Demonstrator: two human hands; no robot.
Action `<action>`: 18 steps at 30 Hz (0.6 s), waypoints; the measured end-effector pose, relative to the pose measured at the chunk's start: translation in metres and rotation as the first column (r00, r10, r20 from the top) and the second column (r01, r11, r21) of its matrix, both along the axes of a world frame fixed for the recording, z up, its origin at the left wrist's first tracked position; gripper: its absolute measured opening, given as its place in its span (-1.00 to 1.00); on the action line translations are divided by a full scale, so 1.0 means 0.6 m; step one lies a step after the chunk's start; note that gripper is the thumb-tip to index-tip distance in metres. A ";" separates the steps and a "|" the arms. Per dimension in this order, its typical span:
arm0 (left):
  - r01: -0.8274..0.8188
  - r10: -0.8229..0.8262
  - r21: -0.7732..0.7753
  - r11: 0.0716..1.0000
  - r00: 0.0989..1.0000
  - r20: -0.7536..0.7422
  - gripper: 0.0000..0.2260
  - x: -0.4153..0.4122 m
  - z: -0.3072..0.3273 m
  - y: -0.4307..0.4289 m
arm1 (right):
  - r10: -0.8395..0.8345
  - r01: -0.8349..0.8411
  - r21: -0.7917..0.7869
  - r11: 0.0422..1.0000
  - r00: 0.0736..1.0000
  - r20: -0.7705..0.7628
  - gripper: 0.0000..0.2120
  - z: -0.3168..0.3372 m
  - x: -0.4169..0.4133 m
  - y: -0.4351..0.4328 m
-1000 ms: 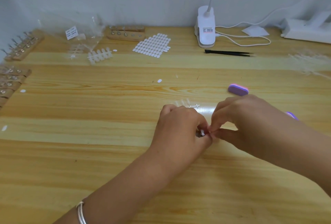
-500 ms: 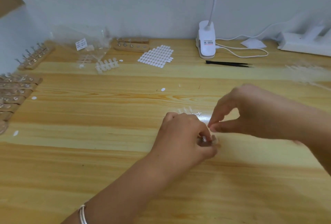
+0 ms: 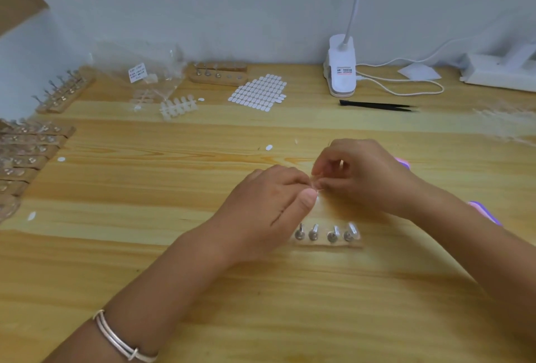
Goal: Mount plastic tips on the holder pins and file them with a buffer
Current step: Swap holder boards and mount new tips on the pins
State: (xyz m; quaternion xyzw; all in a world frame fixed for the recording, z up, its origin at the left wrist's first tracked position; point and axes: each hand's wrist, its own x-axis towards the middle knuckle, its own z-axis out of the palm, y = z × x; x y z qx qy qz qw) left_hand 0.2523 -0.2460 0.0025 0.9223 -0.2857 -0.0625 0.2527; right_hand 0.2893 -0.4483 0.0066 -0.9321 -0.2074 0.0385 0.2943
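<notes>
My left hand (image 3: 269, 206) and my right hand (image 3: 365, 180) meet fingertip to fingertip above the table. Together they pinch a small clear plastic tip (image 3: 314, 184), which is barely visible between the fingers. Just in front of my hands a wooden holder (image 3: 327, 242) lies on the table with several metal pins (image 3: 313, 232). The two right-hand pins seem to carry clear tips. A purple buffer (image 3: 404, 163) peeks out behind my right hand, and another purple buffer (image 3: 484, 212) shows behind my right forearm.
More wooden pin holders (image 3: 29, 148) line the left edge, with another holder (image 3: 220, 74) at the back. A plastic bag (image 3: 145, 72), a white tip strip (image 3: 178, 107), a sheet of white pads (image 3: 258, 93), a lamp base (image 3: 342, 72) and black tweezers (image 3: 377, 106) lie behind.
My left hand has let go of the holder, which now lies on the table. Both hands have moved away from me and met, pinching the clear tip.
</notes>
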 end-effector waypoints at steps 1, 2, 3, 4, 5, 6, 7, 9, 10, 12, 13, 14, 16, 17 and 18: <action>0.004 -0.004 0.009 1.000 1.000 0.004 -0.42 0.000 0.000 0.001 | 0.002 -0.002 0.014 1.000 1.000 0.005 -0.87 0.001 -0.002 0.000; 0.007 -0.007 0.016 1.000 1.000 0.008 -0.45 -0.001 -0.001 0.002 | 0.010 -0.010 0.025 1.000 1.000 0.013 -0.87 0.002 -0.005 0.000; 0.009 -0.009 0.019 1.000 1.000 0.017 -0.45 -0.002 -0.002 0.002 | 0.022 -0.022 0.032 0.999 0.999 0.024 -0.88 0.002 -0.008 -0.001; 0.009 -0.010 0.020 1.000 1.000 0.029 -0.43 -0.003 -0.003 0.002 | 0.031 -0.032 0.038 0.999 0.999 0.034 -0.90 0.002 -0.011 -0.001; 0.009 -0.010 0.018 1.000 0.999 0.040 -0.41 -0.005 -0.004 0.002 | 0.032 -0.034 0.043 0.999 0.999 0.039 -0.92 0.002 -0.016 0.000; 0.008 -0.009 0.017 1.000 0.999 0.053 -0.39 -0.006 -0.004 0.001 | 0.026 -0.028 0.049 0.998 0.999 0.039 -0.94 0.002 -0.020 -0.001; 0.008 -0.009 0.018 1.000 0.998 0.064 -0.39 -0.007 -0.004 0.002 | 0.016 -0.018 0.053 0.998 0.999 0.030 -0.95 0.001 -0.023 -0.001; 0.009 -0.012 0.034 0.999 0.996 0.083 -0.39 -0.010 -0.003 0.000 | -0.001 0.000 0.057 0.998 1.000 0.006 -0.92 -0.001 -0.030 -0.003; 0.010 -0.015 0.049 0.999 0.996 0.091 -0.38 -0.012 -0.002 0.000 | -0.007 0.007 0.067 0.998 1.000 0.003 -0.89 0.000 -0.033 -0.004; 0.009 -0.017 0.082 0.997 0.995 0.095 -0.34 -0.017 0.002 -0.003 | -0.037 0.035 0.156 0.987 0.999 0.011 -0.81 0.010 -0.038 -0.007; 0.008 -0.017 0.098 0.995 0.996 0.090 -0.30 -0.019 0.004 -0.004 | -0.049 0.046 0.224 0.973 0.999 0.007 -0.79 0.019 -0.041 -0.012; 0.009 -0.018 0.117 0.993 0.996 0.083 -0.26 -0.022 0.007 -0.005 | -0.043 0.046 0.292 0.955 0.999 -0.017 -0.81 0.030 -0.043 -0.019; 0.019 -0.030 0.162 0.987 0.997 0.065 -0.18 -0.025 0.011 -0.004 | 0.059 -0.005 0.382 0.924 0.990 -0.131 -0.90 0.051 -0.053 -0.036; 0.024 -0.036 0.182 0.983 0.998 0.061 -0.15 -0.027 0.012 -0.004 | 0.138 -0.052 0.392 0.918 0.971 -0.194 -0.92 0.058 -0.060 -0.042; 0.024 -0.036 0.189 0.982 0.997 0.065 -0.14 -0.029 0.012 -0.004 | 0.204 -0.097 0.386 0.917 0.948 -0.246 -0.92 0.059 -0.066 -0.046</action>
